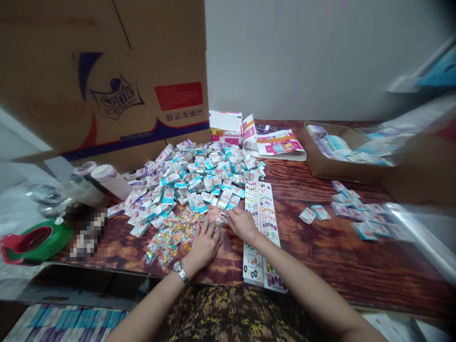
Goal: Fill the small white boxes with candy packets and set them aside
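Note:
My left hand (204, 243), a metal watch on its wrist, lies at the right side of a heap of small clear packets (174, 235) holding coloured pieces. Its fingers are spread and point down onto the packets and tabletop. My right hand (242, 226) is just right of it, thumb and fingers drawn together around something pale and small that I cannot make out. Beyond both hands rises a big pile of small white, blue and purple boxes (213, 182) printed with a red hand. Under my right wrist lie printed sticker sheets (261, 213) with rows of coloured ovals.
A large Sprite carton (142, 57) stands behind the pile. Jars (111, 180) and a green and red tape dispenser (37, 241) are at left. At right are an open cardboard tray (333, 173) and loose boxes (356, 209). Flattened printed packaging (280, 145) lies near the wall.

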`<state>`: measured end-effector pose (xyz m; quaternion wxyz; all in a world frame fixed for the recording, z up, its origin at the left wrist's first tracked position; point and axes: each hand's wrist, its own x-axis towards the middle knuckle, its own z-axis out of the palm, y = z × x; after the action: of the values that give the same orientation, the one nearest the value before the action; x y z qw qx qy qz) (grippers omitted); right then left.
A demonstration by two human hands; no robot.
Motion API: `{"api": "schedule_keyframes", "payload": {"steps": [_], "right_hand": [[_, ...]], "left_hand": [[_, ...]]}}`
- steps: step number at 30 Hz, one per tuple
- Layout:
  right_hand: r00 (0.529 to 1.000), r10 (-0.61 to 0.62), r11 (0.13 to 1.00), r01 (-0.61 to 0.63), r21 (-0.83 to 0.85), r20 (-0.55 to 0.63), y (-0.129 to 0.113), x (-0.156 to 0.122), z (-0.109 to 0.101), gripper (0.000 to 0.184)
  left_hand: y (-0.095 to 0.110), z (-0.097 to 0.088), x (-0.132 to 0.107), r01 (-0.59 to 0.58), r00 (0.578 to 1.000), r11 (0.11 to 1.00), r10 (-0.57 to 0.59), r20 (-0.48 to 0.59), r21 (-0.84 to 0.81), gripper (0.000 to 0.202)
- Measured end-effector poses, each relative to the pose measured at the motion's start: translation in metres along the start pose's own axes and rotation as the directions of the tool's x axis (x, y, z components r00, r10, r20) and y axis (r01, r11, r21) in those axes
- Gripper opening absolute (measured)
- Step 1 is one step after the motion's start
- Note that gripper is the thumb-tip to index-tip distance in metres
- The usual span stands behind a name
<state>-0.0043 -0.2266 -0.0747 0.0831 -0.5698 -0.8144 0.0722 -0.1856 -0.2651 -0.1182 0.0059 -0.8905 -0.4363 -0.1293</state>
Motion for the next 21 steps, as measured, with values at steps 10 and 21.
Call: {"api": "schedule_keyframes", "payload": {"steps": [10,21], "right_hand": [[0.978,-0.206,0.963,0.209,-0.168,0.035,-0.027,0.006,0.024,0.024],[0.944,-0.308,0.928,0.325,-0.181,0.116,-0.036,0.007,0.045,0.022]], "left_hand": [[0.003,-0.005,-0.026,-0.017,1.000,0.998,0.018,-0.023,0.059,0.037],[-0.002,-0.013,-0.030,-0.055,0.998,0.997,0.054,-0.014,-0.045,0.024]]}}
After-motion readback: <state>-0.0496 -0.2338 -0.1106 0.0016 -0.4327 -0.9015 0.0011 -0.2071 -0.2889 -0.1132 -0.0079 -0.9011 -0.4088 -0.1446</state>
